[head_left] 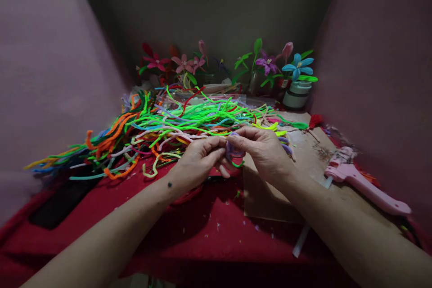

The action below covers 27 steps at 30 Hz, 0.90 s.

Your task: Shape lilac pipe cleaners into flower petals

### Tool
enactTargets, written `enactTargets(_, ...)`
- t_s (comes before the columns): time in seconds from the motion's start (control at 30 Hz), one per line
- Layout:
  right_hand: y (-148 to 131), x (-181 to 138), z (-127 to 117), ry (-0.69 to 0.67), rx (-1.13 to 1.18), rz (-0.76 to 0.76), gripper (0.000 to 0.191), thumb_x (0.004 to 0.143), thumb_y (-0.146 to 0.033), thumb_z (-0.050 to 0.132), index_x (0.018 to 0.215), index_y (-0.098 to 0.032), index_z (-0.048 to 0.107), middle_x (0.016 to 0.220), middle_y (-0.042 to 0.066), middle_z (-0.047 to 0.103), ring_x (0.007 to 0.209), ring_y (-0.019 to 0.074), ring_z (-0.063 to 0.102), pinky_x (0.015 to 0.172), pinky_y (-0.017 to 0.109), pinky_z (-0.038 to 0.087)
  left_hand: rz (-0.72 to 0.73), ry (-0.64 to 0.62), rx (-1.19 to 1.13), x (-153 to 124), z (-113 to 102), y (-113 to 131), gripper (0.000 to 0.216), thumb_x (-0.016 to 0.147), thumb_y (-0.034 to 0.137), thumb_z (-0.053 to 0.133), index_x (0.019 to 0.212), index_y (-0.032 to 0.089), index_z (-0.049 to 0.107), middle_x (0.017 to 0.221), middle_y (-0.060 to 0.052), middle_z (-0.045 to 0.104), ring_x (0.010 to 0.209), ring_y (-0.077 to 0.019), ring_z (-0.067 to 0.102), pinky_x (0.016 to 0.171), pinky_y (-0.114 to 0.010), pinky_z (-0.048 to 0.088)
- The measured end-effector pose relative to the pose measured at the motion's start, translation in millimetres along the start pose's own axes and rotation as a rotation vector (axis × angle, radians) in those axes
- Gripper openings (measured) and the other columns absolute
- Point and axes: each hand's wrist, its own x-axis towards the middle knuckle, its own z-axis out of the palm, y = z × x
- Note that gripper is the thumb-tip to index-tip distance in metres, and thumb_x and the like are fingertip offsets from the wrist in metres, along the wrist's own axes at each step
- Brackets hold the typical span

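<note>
In front of me, the left hand [200, 157] and the right hand [265, 150] are both pinching a small purple piece [231, 147] between them, above the red cloth [189, 231], near a heap of fuzzy stems [202, 119]. Farther back, at the right, a white jar [296, 101] contains a blue flower [297, 68]; its inside I cannot see.

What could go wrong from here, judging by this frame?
The small purple piece, held at the fingertips of the left hand and right hand, might slip or bend out of shape. If dropped, it could get lost in the tangled heap of fuzzy stems just beyond. The right forearm also appears near the pink tool and might bump it.
</note>
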Motion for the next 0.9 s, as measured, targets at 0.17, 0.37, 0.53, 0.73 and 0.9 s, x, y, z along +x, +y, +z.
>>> enactTargets(0.17, 8, 4, -2, 0.043, 0.144, 0.065, 0.017, 0.064, -0.032, 0.072, 0.062, -0.017, 0.064, 0.06, -0.001, 0.06, 0.055, 0.01, 0.051, 0.059, 0.026, 0.04, -0.017, 0.005, 0.087, 4, -5, -6, 0.009, 0.078, 0.022, 0.054, 0.074, 0.015, 0.057, 0.059, 0.0, 0.062, 0.048, -0.0113, 0.06, 0.046, -0.02, 0.05)
enactTargets(0.37, 13, 7, -3, 0.106, 0.26, 0.106, 0.024, 0.059, -0.034, 0.076, 0.059, -0.015, 0.061, 0.055, -0.002, 0.056, 0.05, 0.0088, 0.046, 0.053, 0.025, 0.036, -0.101, -0.059, 0.231, 8, -15, -14, 0.015, 0.078, 0.029, 0.054, 0.071, 0.015, 0.055, 0.057, 0.0, 0.06, 0.047, -0.0133, 0.059, 0.039, -0.02, 0.044)
enactTargets(0.53, 13, 8, -3, 0.115, 0.285, 0.143, 0.023, 0.056, -0.032, 0.077, 0.059, -0.015, 0.062, 0.054, -0.001, 0.057, 0.047, 0.0083, 0.045, 0.049, 0.025, 0.033, -0.004, -0.041, 0.424, 7, -21, -6, 0.014, 0.077, 0.025, 0.056, 0.069, 0.015, 0.059, 0.056, 0.002, 0.056, 0.047, -0.0092, 0.055, 0.045, -0.017, 0.042)
enactTargets(0.73, 15, 7, -1, 0.134, 0.274, 0.13, 0.021, 0.059, -0.031, 0.076, 0.058, -0.015, 0.063, 0.052, -0.002, 0.057, 0.047, 0.008, 0.045, 0.051, 0.025, 0.036, 0.054, 0.038, 0.518, 2, -21, 5, 0.022, 0.076, 0.032, 0.058, 0.089, 0.016, 0.066, 0.069, 0.0, 0.06, 0.058, -0.0106, 0.052, 0.053, -0.019, 0.04)
enactTargets(0.9, 16, 4, 2, 0.127, 0.262, 0.147, 0.02, 0.059, -0.031, 0.075, 0.059, -0.014, 0.063, 0.051, -0.002, 0.057, 0.045, 0.0068, 0.044, 0.047, 0.023, 0.032, 0.039, 0.059, 0.355, 3, -10, 2, 0.018, 0.076, 0.03, 0.056, 0.076, 0.014, 0.063, 0.061, 0.004, 0.052, 0.055, -0.008, 0.043, 0.053, -0.019, 0.036)
